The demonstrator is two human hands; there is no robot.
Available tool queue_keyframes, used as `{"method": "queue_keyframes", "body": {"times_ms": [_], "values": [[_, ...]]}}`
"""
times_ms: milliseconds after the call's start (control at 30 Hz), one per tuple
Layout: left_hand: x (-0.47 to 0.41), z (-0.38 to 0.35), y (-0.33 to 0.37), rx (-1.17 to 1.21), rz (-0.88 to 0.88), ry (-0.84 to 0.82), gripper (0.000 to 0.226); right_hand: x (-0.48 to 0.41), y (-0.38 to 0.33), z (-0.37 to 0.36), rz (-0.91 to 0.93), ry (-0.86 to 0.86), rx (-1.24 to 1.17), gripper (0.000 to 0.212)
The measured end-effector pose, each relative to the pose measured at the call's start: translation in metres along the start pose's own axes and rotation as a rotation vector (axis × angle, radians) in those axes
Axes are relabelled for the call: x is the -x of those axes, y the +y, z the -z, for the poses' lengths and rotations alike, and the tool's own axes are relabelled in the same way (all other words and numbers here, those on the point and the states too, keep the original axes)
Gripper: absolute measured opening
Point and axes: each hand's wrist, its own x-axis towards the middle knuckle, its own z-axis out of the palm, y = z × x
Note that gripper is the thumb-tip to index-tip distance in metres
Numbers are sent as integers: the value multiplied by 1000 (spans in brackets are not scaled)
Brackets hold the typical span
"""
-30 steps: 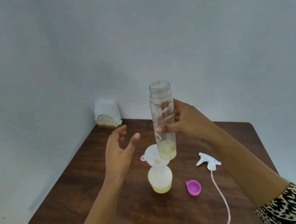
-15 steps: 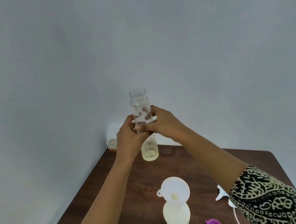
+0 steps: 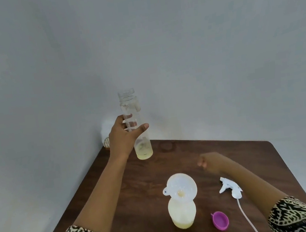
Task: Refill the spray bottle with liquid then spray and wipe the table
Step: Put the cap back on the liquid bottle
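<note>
The left hand (image 3: 123, 137) is gripping a tall clear plastic bottle (image 3: 130, 107), thumb curling across its front. The bottle is standing upright, open mouth pointing up, beside the far left corner of the dark brown wooden table (image 3: 241, 155); whether it is touching the top is unclear. The right hand (image 3: 206, 162) is hovering mid-table, too blurred to read its fingers. Nearer, away from the edges, a translucent white spray bottle (image 3: 182, 213) is standing upright, carrying a white funnel (image 3: 181, 187).

We find the funnel (image 3: 181, 187) in the spray bottle (image 3: 182, 214) on the bench (image 3: 146, 177), the cap (image 3: 220, 220) to its right, the sprayer head (image 3: 230, 187) behind the cap, the refill bottle (image 3: 143, 149) far left
</note>
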Motion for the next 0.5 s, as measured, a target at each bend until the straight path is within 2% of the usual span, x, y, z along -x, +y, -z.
{"method": "queue_keyframes", "body": {"times_ms": [100,200,400,500], "values": [[6,-6,-17,11,28,-29,64,5,18,-49,-77,-263,193,58],[13,-14,-31,0,48,-49,62,16,21,-83,-120,-353,319,86],[28,-27,-54,6,83,-107,58,38,21,-118,-131,-327,376,97],[34,-31,-63,2,106,-118,58,38,24,-128,-154,-311,374,88]]}}
